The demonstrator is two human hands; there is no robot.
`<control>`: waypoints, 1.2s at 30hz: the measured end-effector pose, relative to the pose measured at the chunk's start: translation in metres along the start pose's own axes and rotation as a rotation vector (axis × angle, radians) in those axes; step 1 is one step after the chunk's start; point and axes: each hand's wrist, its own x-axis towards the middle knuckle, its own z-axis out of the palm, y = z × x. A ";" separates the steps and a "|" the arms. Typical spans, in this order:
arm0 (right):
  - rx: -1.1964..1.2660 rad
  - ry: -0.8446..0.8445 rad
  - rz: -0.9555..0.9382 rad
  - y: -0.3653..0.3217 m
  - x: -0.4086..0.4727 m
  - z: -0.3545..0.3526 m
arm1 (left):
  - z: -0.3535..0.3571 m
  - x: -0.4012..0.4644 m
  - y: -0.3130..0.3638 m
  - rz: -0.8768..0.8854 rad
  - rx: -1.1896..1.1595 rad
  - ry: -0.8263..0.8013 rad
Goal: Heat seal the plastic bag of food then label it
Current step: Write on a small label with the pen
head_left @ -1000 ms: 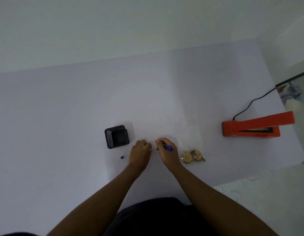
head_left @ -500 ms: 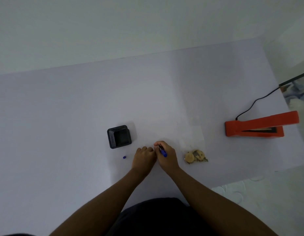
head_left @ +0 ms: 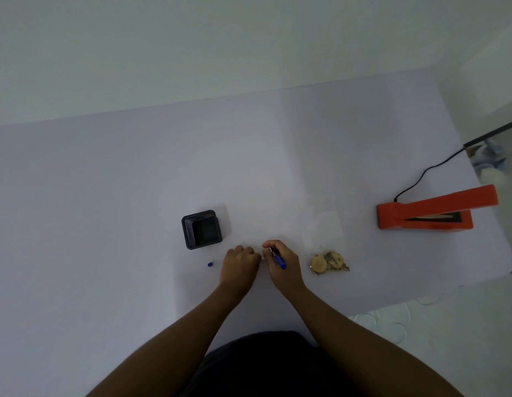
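A clear plastic bag (head_left: 325, 236) lies flat on the white table (head_left: 105, 196), with cookies (head_left: 329, 261) bunched at its near end. Just left of it, my right hand (head_left: 285, 265) grips a blue pen (head_left: 278, 259), tip pointing down toward the table. My left hand (head_left: 240, 265) sits knuckle to knuckle beside it, fingers curled onto a small pale label (head_left: 261, 257) that barely shows between the two hands. The orange heat sealer (head_left: 421, 217) stands at the far right with its arm raised, well away from both hands.
A black square pen holder (head_left: 202, 229) stands just beyond my left hand. The blue pen cap (head_left: 210, 264) lies loose to its left. The sealer's black cord (head_left: 421, 176) runs off the right edge. The table's near right corner ends beside the sealer.
My hands have drawn together until they touch. The pen has swung from lying sideways to a steeper writing angle. The bag and the sealer have not moved.
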 end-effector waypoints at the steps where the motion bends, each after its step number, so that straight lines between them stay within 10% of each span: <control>1: 0.002 -0.003 -0.013 0.000 0.000 0.000 | 0.000 0.000 -0.001 -0.009 0.010 -0.003; 36: -0.173 -0.177 -0.095 0.013 -0.011 0.028 | -0.002 -0.002 -0.007 -0.212 -0.198 -0.116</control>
